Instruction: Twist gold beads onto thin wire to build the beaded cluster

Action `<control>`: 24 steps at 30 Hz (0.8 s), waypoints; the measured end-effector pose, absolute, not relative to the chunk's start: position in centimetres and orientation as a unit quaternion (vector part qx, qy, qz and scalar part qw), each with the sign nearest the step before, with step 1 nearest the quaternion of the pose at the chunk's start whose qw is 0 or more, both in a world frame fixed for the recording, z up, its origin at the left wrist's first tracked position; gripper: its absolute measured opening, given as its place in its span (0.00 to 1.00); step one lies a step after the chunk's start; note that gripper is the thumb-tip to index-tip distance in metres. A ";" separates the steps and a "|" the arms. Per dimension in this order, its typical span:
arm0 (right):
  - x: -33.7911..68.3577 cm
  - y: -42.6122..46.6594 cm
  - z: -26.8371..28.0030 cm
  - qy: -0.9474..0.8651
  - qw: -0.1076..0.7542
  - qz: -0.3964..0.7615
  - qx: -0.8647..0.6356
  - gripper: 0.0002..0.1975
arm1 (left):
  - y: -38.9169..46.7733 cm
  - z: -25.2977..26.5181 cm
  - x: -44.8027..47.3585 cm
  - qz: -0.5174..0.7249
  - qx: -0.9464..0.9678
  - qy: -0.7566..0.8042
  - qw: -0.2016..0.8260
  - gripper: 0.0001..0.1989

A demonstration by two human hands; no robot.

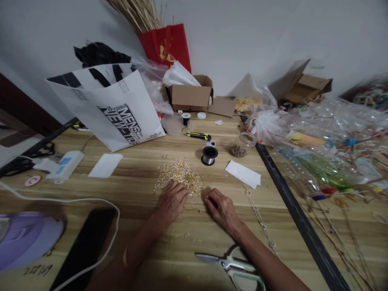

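A loose pile of small gold and clear beads [178, 171] lies spread on the wooden table. My left hand [173, 201] rests at the near edge of this pile, its fingers bent and close together; what they hold, if anything, is hidden. Just right of the pile, my right hand [221, 206] is curled on the tabletop, thumb and fingers drawn in, and I cannot make out anything between them. Between the hands a thin strand of tiny beads [191, 208] seems to lie on the wood. Scissors [226, 262] lie below my right forearm, partly covered by it.
Behind the pile are a wire spool [209, 155], a yellow-black utility knife [197, 136] and a jar of beads [239, 149]. A knotted cord [261, 222] lies right of my hand. Plastic bottles [306, 169] crowd the right. A black phone [86, 246] and white cable sit left.
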State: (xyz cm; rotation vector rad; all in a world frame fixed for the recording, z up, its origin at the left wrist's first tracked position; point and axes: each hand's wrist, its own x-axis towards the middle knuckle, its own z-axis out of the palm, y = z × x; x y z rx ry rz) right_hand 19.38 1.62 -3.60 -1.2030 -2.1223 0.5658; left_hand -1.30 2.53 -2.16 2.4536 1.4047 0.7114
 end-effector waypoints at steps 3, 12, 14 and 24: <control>19.4 1.6 -3.7 -0.803 0.317 0.216 -0.455 0.05 | 2.5 -2.1 -1.3 0.246 0.832 0.486 0.110 0.07; 19.4 1.7 -3.4 -0.809 0.320 0.208 -0.447 0.06 | 2.9 -2.3 -1.6 0.320 0.784 0.508 0.159 0.07; 19.4 1.7 -3.4 -0.809 0.321 0.208 -0.446 0.06 | 3.0 -2.3 -1.7 0.352 0.754 0.524 0.182 0.07; 19.4 1.7 -3.3 -0.804 0.330 0.219 -0.444 0.07 | 3.6 -2.3 -2.2 0.395 0.717 0.545 0.180 0.04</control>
